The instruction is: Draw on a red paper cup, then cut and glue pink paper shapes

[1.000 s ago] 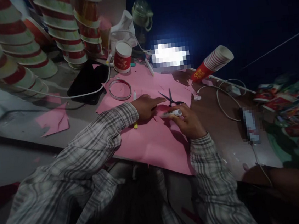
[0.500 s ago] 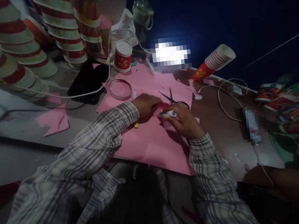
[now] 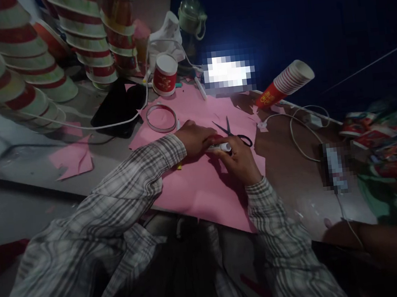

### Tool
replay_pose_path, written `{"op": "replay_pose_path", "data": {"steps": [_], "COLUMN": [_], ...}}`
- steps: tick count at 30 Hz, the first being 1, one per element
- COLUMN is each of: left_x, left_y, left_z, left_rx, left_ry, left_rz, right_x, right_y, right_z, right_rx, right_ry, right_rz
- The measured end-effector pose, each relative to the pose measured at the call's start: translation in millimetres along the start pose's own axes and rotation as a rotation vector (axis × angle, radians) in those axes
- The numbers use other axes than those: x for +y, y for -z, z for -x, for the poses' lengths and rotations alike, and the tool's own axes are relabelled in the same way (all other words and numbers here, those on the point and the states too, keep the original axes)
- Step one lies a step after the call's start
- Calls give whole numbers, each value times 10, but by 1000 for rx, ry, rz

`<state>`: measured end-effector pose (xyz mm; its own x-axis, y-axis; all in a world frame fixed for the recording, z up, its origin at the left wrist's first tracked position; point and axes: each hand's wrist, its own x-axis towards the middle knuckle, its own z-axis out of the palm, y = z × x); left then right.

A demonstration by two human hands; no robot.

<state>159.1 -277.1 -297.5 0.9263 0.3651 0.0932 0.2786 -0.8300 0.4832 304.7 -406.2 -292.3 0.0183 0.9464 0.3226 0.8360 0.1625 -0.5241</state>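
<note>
In my right hand (image 3: 240, 158) is a white marker (image 3: 222, 147), lying nearly level and pointing left. The fingers are closed around it. My left hand (image 3: 195, 138) meets the right one at the marker's tip end, its fingers bent and pinched on a small piece of pink paper (image 3: 216, 139), mostly hidden by the fingers. Both hands rest over a large pink paper sheet (image 3: 206, 195). Just beyond my right hand lie open scissors (image 3: 229, 130) with dark handles. Part of a yellow-ended pen (image 3: 179, 167) shows under my left wrist.
A roll of tape (image 3: 162, 118) lies on the sheet, near a red paper cup (image 3: 165, 76) and a dark tablet-like device (image 3: 119, 107). Tall cup stacks (image 3: 91, 41) stand at left. Another cup stack (image 3: 282, 85) leans at right, near a white cable (image 3: 292, 124).
My right hand has shifted slightly left, bringing the marker against my left fingers. My left hand stays nearly in place. The view has moved very little.
</note>
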Motion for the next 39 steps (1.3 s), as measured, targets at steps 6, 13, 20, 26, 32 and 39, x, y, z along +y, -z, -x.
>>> {"op": "replay_pose_path", "data": {"steps": [6, 13, 20, 26, 32, 39], "left_x": [-10, -41, -44, -71, -35, -70], "left_y": [-35, -58, -54, -101, -69, -102], "left_z": [15, 11, 8, 8, 27, 8], "left_rx": [8, 10, -19, 27, 20, 15], "left_ry": [-9, -17, -24, -42, -37, -34], "left_rz": [-24, -46, -40, -65, -59, -54], "right_x": [66, 102, 149, 142, 151, 164], "right_y": [164, 199, 265, 246, 247, 257], "right_z": [60, 13, 16, -16, -45, -79], "right_rx": [-82, -120, -170, -156, -196, -214], "right_ry": [30, 110, 160, 224, 227, 222], "right_rz": [50, 79, 97, 102, 105, 96]}}
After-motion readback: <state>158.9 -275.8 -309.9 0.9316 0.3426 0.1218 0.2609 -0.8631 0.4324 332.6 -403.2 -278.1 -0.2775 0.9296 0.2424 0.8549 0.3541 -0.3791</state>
